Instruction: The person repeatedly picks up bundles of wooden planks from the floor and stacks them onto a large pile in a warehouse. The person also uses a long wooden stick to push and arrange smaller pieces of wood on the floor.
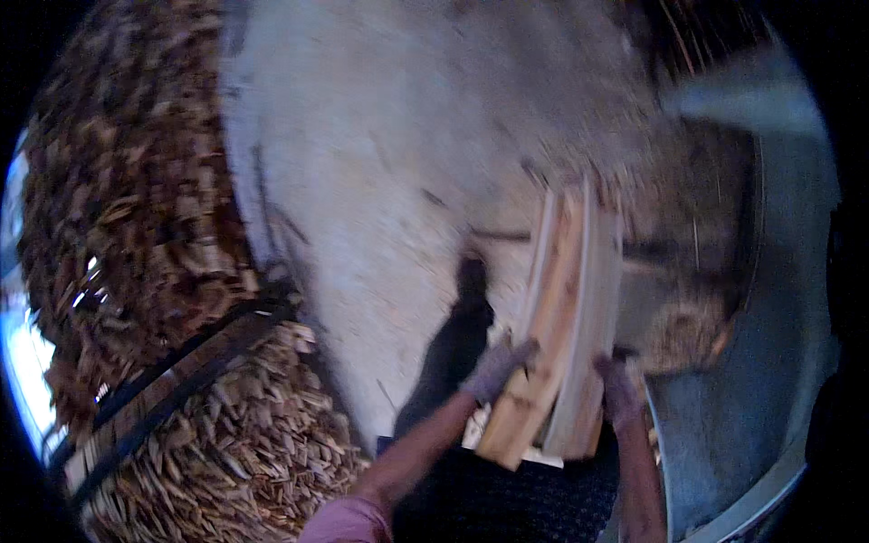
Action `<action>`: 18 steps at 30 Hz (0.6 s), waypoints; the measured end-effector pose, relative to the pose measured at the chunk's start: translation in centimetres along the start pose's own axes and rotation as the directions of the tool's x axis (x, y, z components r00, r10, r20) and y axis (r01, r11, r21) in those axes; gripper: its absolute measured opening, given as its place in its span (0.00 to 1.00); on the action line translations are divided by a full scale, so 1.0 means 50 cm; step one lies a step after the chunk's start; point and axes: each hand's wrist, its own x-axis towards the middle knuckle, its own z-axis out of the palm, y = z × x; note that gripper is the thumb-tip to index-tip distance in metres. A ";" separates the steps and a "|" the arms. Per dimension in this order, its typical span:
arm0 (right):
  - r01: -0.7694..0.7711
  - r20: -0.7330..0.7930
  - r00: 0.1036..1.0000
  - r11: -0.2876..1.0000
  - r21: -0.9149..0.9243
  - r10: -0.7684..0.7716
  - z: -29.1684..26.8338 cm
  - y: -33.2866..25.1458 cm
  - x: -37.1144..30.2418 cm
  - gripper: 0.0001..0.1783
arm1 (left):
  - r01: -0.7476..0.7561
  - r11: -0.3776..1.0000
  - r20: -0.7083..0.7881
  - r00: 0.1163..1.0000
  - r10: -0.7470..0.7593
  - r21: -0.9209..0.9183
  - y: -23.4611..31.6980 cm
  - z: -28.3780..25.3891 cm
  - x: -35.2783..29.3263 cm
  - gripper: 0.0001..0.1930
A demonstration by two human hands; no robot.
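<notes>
Two or more pale wooden boards (549,337) lie side by side before me, long and narrow, with their far ends pointing away. My left hand (500,367), in a light glove, grips the left edge near the close end, fingers bent over the wood. On the opposite edge my right hand (619,391), also gloved, is closed around the side of the right-hand board (587,348). The near ends of the boards sit above my dark patterned clothing and spread slightly apart. Motion blur softens the fingers, and the undersides of the boards are hidden.
A big heap of split wood pieces (136,181) rises along the left, crossed by a dark rail (181,380). Pale ground (362,163) stretches ahead, with scattered scraps. Right of the boards are a round wooden piece (686,333) and a curved grey metal surface (724,443).
</notes>
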 end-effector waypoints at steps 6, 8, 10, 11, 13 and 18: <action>0.147 0.071 0.987 0.988 -0.054 -0.143 0.119 -0.133 -0.313 0.28 | -0.114 0.985 -0.105 0.989 0.101 -0.130 0.118 -0.072 -0.394 0.35; 0.148 0.134 0.980 0.989 0.005 -0.147 0.140 -0.121 -0.312 0.28 | -0.128 0.975 -0.150 0.984 0.101 -0.181 0.185 -0.106 -0.494 0.35; 0.053 0.179 0.980 0.978 0.200 -0.089 0.214 -0.205 -0.388 0.25 | -0.180 0.961 -0.167 0.975 0.146 -0.209 0.236 -0.160 -0.560 0.36; 0.070 0.188 0.978 0.990 0.120 -0.092 0.254 -0.269 -0.448 0.23 | -0.217 0.945 -0.186 0.967 0.174 -0.244 0.244 -0.184 -0.584 0.36; 0.109 0.208 0.972 0.994 0.019 -0.111 0.309 -0.368 -0.506 0.23 | -0.241 0.938 -0.212 0.959 0.190 -0.250 0.273 -0.247 -0.612 0.38; 0.407 0.354 0.878 0.891 -0.201 -0.321 0.420 -0.563 -0.580 0.28 | -0.350 0.903 -0.355 0.900 0.252 -0.248 0.367 -0.400 -0.674 0.40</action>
